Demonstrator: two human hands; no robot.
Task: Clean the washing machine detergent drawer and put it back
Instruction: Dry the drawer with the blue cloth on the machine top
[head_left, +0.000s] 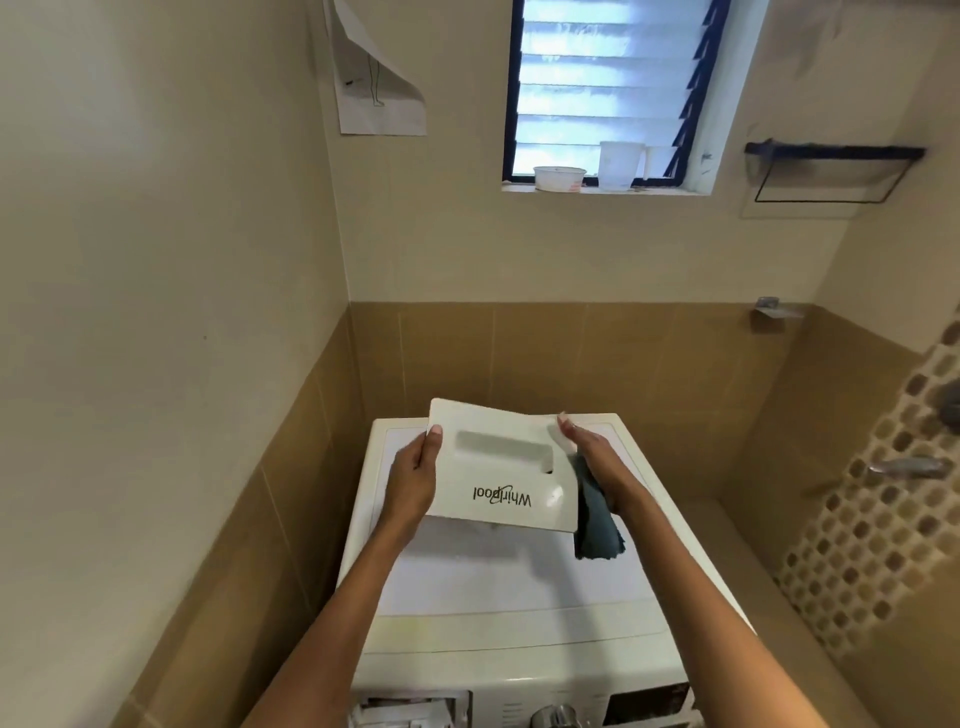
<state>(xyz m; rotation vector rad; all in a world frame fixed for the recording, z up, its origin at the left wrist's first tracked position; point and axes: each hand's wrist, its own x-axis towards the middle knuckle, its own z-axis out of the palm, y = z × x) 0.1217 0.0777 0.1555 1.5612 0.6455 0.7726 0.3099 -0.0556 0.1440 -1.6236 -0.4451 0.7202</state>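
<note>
The detergent drawer (501, 467) is held up in the air over the far half of the washing machine (509, 587) top, its white front panel turned toward the camera with the brand lettering upside down. The left hand (413, 480) grips the panel's left edge, thumb on the front face and fingers wrapped behind, out of sight. The right hand (597, 460) is at the right edge, thumb tip on the panel's upper corner, and it holds a dark blue-grey cloth (597, 519) that hangs below the palm beside the drawer. How its fingers lie behind the panel cannot be seen.

The drawer looks like moulded plastic, so it is probably light and stiff, easily carried by two hands at its sides. If it is wet from cleaning, the smooth glossy face could be slippery; the side edges and the recessed pull in the front offer surer purchase than the flat face. The compartments behind the panel are hidden.

The open drawer slot (410, 709) shows at the near left of the machine's front, well below the drawer. Putting it back likely calls for turning it right way up.
</note>
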